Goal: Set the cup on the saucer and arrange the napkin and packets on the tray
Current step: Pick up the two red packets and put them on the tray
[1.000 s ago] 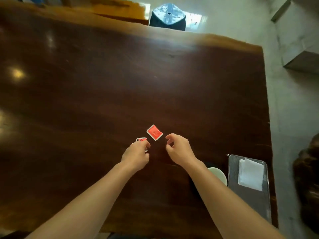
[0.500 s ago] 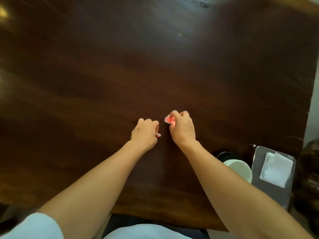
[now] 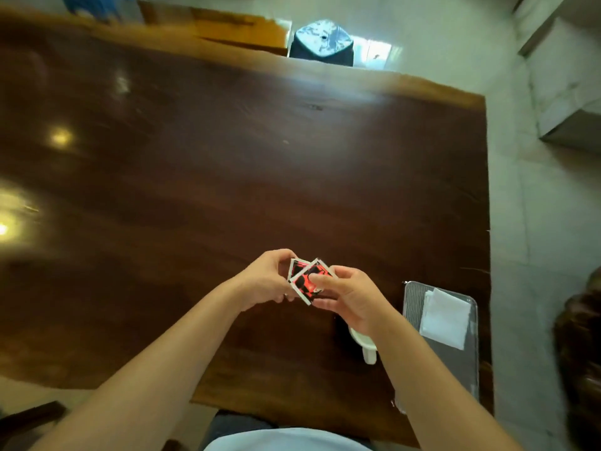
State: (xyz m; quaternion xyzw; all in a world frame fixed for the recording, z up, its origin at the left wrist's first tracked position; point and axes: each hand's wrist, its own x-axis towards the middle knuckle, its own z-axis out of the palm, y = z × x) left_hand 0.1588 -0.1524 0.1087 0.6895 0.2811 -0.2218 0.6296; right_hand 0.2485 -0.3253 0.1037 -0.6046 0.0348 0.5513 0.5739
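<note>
Two red packets with white edges are held together above the dark wooden table [image 3: 227, 177]. My left hand [image 3: 266, 281] pinches the rear packet [image 3: 295, 267], and my right hand [image 3: 344, 296] grips the front packet [image 3: 304, 283], thumb on its face. The two packets overlap. A grey tray [image 3: 455, 359] lies at the table's right edge with a white napkin [image 3: 445, 317] on its far half. A white cup [image 3: 366, 345] sits left of the tray, mostly hidden by my right forearm. A dark saucer under the cup is barely visible.
The table's right edge runs just past the tray, with pale floor beyond. A blue-white stool [image 3: 322, 40] stands past the far edge. A dark wooden chair [image 3: 582, 359] is at the right border.
Both hands lifted the packets off the table and brought them together toward me. The camera tilted back up, showing the far edge again.
</note>
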